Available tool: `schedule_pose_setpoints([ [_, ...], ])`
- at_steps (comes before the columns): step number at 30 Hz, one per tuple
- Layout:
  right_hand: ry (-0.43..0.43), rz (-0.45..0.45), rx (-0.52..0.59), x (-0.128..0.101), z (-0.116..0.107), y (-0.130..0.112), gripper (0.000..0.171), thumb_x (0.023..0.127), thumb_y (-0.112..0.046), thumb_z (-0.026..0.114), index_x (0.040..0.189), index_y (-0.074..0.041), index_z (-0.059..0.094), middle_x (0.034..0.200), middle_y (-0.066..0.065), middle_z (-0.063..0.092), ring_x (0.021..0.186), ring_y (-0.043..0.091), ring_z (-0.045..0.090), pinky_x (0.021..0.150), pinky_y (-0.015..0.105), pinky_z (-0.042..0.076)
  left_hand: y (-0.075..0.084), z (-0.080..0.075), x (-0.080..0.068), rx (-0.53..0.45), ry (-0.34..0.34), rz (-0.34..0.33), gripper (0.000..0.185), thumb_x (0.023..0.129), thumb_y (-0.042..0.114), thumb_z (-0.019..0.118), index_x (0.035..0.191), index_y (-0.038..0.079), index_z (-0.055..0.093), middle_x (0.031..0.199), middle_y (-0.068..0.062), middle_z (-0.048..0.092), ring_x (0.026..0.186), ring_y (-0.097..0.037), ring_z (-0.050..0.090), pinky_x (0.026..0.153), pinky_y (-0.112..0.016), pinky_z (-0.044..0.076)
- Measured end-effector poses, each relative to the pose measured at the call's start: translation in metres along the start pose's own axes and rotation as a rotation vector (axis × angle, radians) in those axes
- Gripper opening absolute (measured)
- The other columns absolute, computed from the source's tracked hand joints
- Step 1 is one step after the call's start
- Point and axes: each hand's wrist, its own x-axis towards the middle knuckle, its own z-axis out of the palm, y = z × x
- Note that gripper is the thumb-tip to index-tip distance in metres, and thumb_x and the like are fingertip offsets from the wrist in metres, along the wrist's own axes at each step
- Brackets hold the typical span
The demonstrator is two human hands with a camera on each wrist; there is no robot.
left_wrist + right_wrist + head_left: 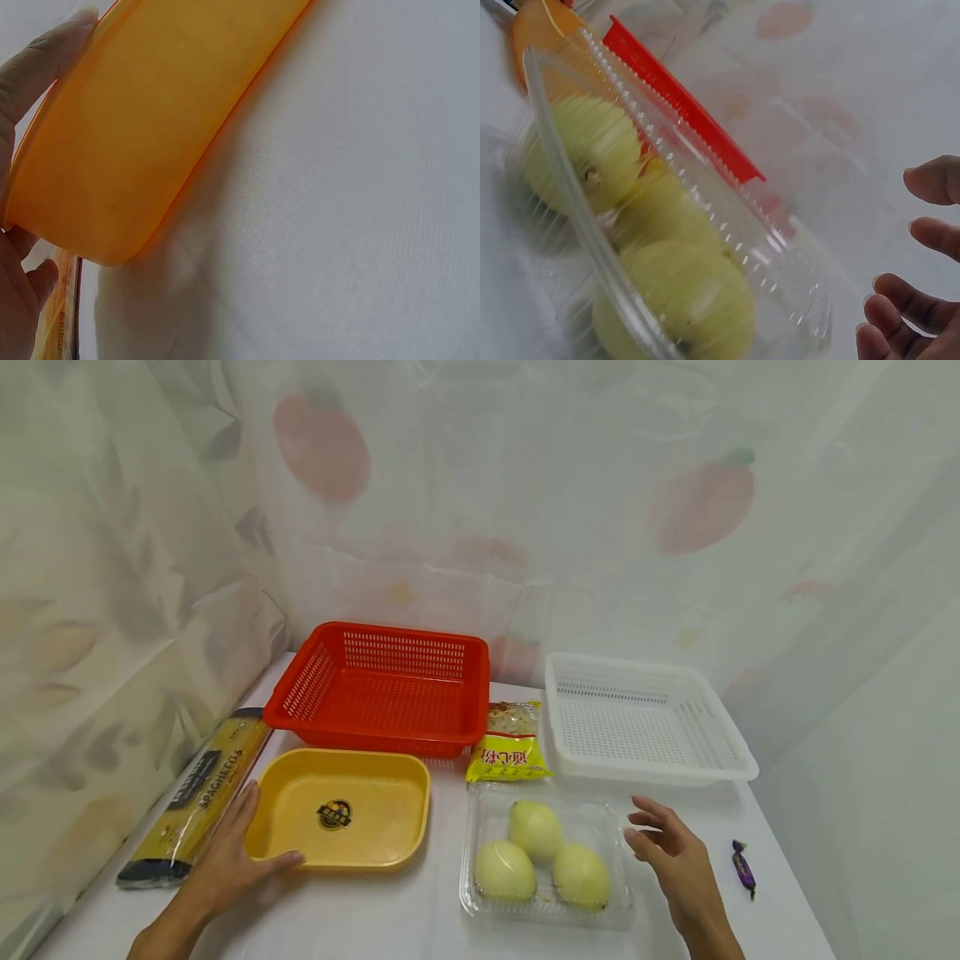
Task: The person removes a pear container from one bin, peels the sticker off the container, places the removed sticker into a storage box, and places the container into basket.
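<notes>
My left hand (228, 860) grips the near left corner of a shallow yellow plastic tray (375, 814), thumb along the near rim and fingers at the left side. The tray's outer wall (142, 127) fills much of the left wrist view, with some fingertips curled beside its corner. To the right, my right hand (675, 856) hovers beside a clear plastic clamshell box (468, 860), fingers loosely bent and holding nothing. Inside the box are three pale green round fruits (536, 831). In the right wrist view, a gap separates the fingertips from the box (780, 285).
Behind the tray is a red basket (375, 693); a white basket (622, 727) stands back right. Between them lies a yellow pasta packet (510, 752). A spaghetti pack (198, 797) lies far left, and a purple wrapped candy (743, 870) at right. Patterned curtains (480, 510) hang behind.
</notes>
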Motion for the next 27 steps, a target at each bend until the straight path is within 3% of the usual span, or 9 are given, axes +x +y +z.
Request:
schedule_pose_setpoints([
  [6, -0.014, 0.100, -0.037, -0.001, -0.003, 0.021, 0.053, 0.091, -0.024, 0.070, 0.139, -0.015, 0.050, 0.128, 0.015, 0.049, 0.104, 0.024, 0.050, 0.081, 0.027, 0.048, 0.001, 0.000, 0.001, 0.009, -0.019, -0.035, 0.127, 0.071, 0.047, 0.083, 0.152, 0.000, -0.003, 0.156, -0.028, -0.002, 0.139, -0.050, 0.003, 0.102, -0.070, 0.010],
  [11, -0.050, 0.164, -0.048, -0.001, 0.000, 0.034, 0.059, 0.089, -0.030, 0.071, 0.141, -0.016, 0.047, 0.132, 0.013, 0.044, 0.109, 0.027, 0.046, 0.084, 0.034, 0.046, -0.001, 0.000, 0.001, 0.018, -0.018, -0.033, 0.127, 0.071, 0.047, 0.082, 0.152, 0.000, -0.003, 0.156, -0.028, -0.001, 0.139, -0.050, 0.004, 0.102, -0.070, 0.010],
  [27, -0.112, 0.187, 0.025, -0.004, 0.017, 0.058, 0.061, 0.087, -0.028, 0.073, 0.142, -0.016, 0.048, 0.139, 0.021, 0.038, 0.117, 0.038, 0.047, 0.084, 0.044, 0.050, 0.001, 0.001, 0.001, 0.021, -0.010, -0.063, 0.130, 0.069, 0.049, 0.084, 0.152, 0.001, -0.004, 0.156, -0.028, -0.001, 0.139, -0.048, 0.002, 0.103, -0.070, 0.011],
])
